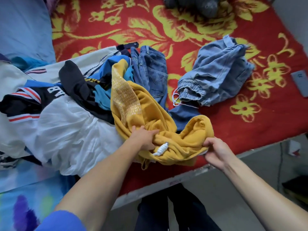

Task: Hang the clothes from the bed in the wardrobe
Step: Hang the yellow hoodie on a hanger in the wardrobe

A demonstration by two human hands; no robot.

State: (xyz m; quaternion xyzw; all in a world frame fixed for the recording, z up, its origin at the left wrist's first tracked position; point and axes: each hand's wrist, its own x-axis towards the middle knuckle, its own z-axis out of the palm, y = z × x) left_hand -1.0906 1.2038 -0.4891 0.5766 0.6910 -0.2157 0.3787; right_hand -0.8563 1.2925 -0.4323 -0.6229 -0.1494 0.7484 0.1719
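The left hand (144, 138) grips a bunch of the mustard-yellow fleece hoodie (131, 104) beside its knotted white drawstring (160, 149). The right hand (215, 151) pinches the hood's rim. The hoodie lies at the near edge of the red, yellow-flowered bed (225, 124), and its far part is draped over the heap, touching the dark blue denim jeans (153, 70) and a black top (75, 80). If it is pulled up quickly it would likely drag those along, and the dangling cord may snag.
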